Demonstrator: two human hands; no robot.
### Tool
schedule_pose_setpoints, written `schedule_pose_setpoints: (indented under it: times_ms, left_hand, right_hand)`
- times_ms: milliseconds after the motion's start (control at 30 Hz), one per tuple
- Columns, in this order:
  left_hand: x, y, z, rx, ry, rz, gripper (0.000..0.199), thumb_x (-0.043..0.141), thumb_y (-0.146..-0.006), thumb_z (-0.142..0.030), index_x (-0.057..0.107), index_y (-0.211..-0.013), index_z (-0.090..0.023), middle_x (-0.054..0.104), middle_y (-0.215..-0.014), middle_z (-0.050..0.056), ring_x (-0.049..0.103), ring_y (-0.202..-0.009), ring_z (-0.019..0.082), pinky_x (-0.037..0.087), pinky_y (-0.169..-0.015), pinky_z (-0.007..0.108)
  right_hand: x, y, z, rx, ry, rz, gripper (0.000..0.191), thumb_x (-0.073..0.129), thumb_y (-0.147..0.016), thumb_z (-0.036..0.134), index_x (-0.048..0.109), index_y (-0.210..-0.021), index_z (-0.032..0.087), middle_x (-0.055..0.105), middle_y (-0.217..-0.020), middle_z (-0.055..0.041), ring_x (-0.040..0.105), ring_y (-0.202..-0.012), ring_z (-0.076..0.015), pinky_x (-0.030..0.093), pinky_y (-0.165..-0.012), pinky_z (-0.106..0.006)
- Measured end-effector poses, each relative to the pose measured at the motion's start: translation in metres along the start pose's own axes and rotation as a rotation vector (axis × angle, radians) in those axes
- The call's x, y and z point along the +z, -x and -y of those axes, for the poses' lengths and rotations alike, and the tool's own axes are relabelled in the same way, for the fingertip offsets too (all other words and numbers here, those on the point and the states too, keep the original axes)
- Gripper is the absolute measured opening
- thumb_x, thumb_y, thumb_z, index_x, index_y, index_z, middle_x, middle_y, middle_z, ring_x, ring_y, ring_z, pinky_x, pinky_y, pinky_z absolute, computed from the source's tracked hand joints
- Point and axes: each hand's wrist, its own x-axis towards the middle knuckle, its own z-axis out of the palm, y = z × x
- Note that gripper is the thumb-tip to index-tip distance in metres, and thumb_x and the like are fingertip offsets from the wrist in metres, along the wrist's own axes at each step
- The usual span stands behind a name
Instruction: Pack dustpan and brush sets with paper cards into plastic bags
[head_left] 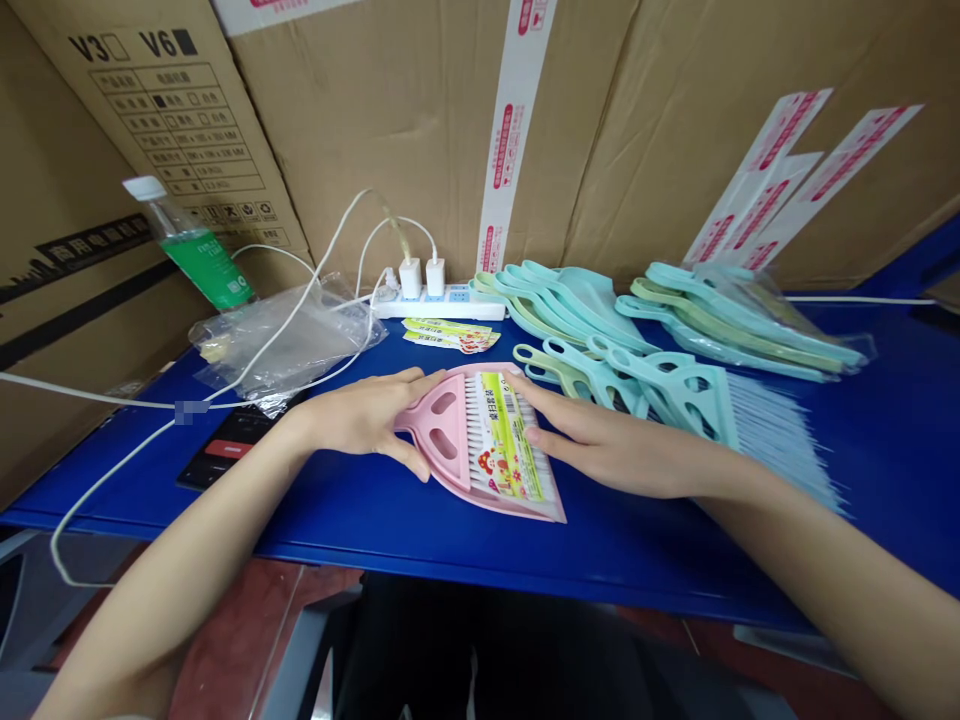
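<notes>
A pink dustpan (pixel 536 510) lies flat on the blue table with a pink hand brush (pixel 442 425) nested in it, white bristles toward the right. Across the bristles sits a printed yellow-green and white label card (pixel 510 435). My left hand (pixel 364 415) is around the handle end, fingers above and thumb below, hiding the handle. The fingers of my right hand (pixel 607 440) are stretched out, their tips touching the card and the bristles' right side. Just beyond it are loose mint and green hand brushes (pixel 660 385).
Mint and green dustpans (pixel 581 305) are stacked behind, beside a plastic-wrapped stack (pixel 750 325). Several label cards (pixel 450 335) lie before a power strip (pixel 457 303). At left are a clear bag (pixel 289 325), a bottle (pixel 199 255), a phone (pixel 217 450) and a trailing white cable (pixel 262 350). Cardboard boxes (pixel 420 120) wall the back.
</notes>
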Motion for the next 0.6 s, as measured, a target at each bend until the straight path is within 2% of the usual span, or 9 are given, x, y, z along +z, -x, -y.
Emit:
schedule_pose_setpoints:
  times_ms: [200,467,600]
  left_hand:
    - [0.001,0.0,0.003,0.038,0.01,-0.021,0.099,0.072,-0.071,-0.06,0.023,-0.151,-0.029,0.057,-0.12,0.006,0.053,-0.108,0.025,0.042,-0.089,0.031]
    - [0.0,0.0,0.001,-0.014,-0.001,-0.001,0.1,0.072,-0.068,-0.064,0.026,-0.149,-0.031,0.057,-0.118,0.006,0.053,-0.111,0.026,0.041,-0.093,0.032]
    - [0.0,0.0,0.0,-0.006,-0.007,-0.007,0.1,0.073,-0.068,-0.062,0.026,-0.149,-0.029,0.057,-0.116,0.006,0.054,-0.109,0.025,0.042,-0.092,0.032]
  right_hand:
    - [0.0,0.0,-0.004,-0.028,0.022,-0.019,0.066,0.03,-0.097,0.048,0.018,-0.155,0.019,0.023,-0.158,-0.0057,0.019,-0.144,-0.0266,0.024,-0.116,-0.047]
    - [-0.004,0.0,0.003,-0.021,0.033,-0.019,0.065,0.032,-0.096,0.043,0.022,-0.155,0.017,0.028,-0.157,-0.0071,0.022,-0.144,-0.0278,0.025,-0.116,-0.048]
    - [-0.006,-0.001,0.006,-0.047,0.023,-0.042,0.062,0.032,-0.096,0.04,0.024,-0.154,0.021,0.031,-0.157,-0.0045,0.024,-0.143,-0.0272,0.027,-0.116,-0.049]
